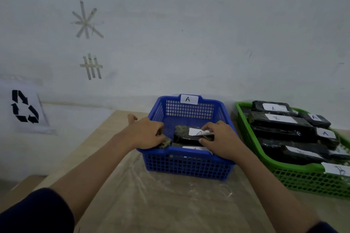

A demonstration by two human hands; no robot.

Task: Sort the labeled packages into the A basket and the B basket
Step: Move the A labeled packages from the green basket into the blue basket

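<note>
Early going: both hands are in the A basket (189,164), the right hand (219,141) pinching an A package (186,136), the left hand (146,133) gripping another (label hidden); the green tray (310,181) holds many unsorted, no B basket visible

Two baskets — blue basket (186,164), green basket (310,181) — two hands.

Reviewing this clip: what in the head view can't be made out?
- Label on the lower black wrapped package in the blue plastic basket: hidden by the near rim.
- Left hand's grip: fingertips hidden behind the basket wall.
- Green plastic basket: right side cut off by the frame edge.
- Any B basket marking: not visible.
</note>
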